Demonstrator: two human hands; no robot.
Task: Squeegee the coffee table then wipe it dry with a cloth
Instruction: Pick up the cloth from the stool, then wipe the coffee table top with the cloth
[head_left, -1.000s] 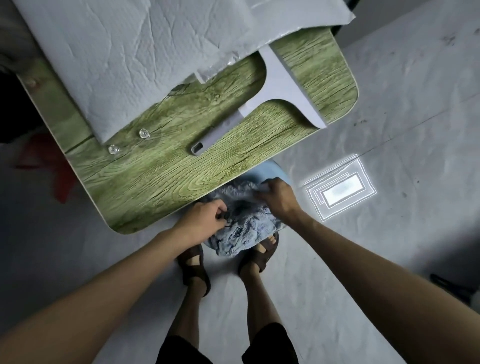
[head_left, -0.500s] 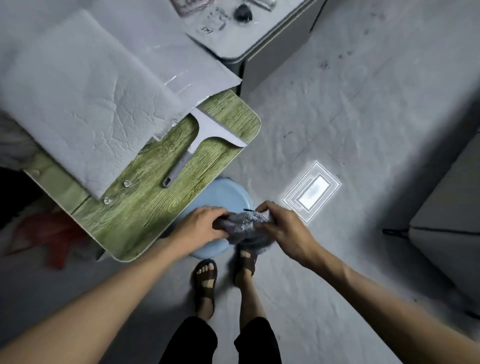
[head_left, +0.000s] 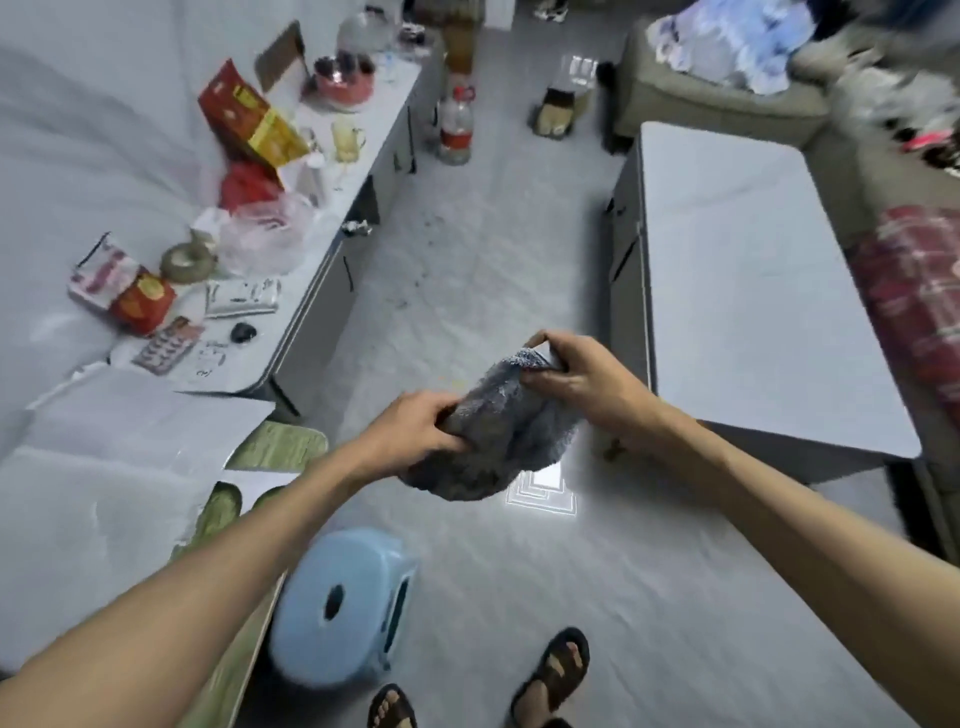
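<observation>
Gripping cloth (head_left: 493, 441) btwn both hands, left (head_left: 415, 434), right (head_left: 576, 382) higher.

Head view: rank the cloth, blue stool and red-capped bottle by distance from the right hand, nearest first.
1. cloth: pinched by the right hand.
2. blue stool: on the floor, lower left.
3. red-capped bottle: on the floor, far up the room.

Bare forearms (head_left: 208, 561) — dark strapped sandals (head_left: 551, 674)
</observation>
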